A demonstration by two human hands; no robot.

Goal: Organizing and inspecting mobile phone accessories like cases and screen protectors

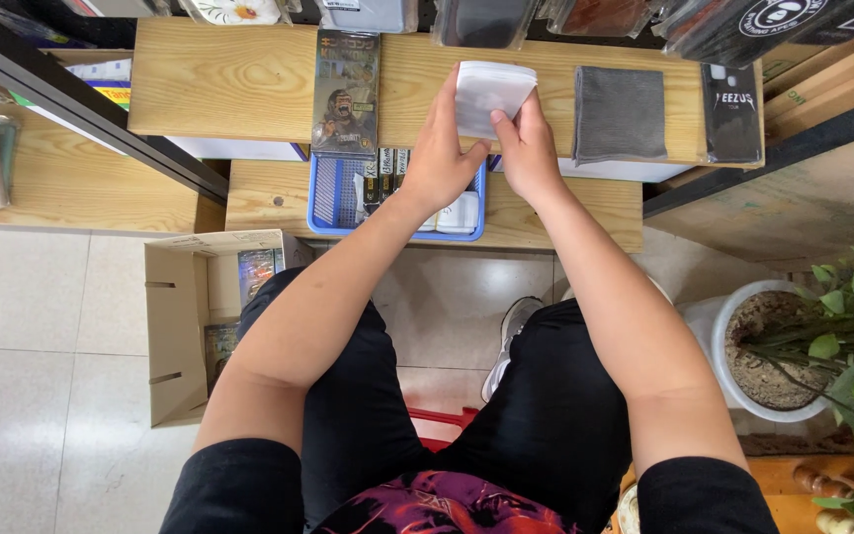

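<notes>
Both hands meet on a small white packet [489, 94], held up over the wooden shelf [249, 84]. The left hand [439, 158] wraps its left edge, fingers closed behind it; the right hand [526, 148] pinches its lower edge between thumb and fingers. The packet looks light, thin and slightly bendy, probably a slick plastic sleeve, so it is best taken by the edges, as here.

Just below the packet, on the lower shelf step, sits a blue plastic basket [333, 193] holding upright dark packages and a few white packets. Left of the packet lies a dark printed package [346, 89]; right of it, a grey cloth [619, 114]. Far below and left of the packet, an open cardboard box [175, 336] on the floor holds more printed packages.
</notes>
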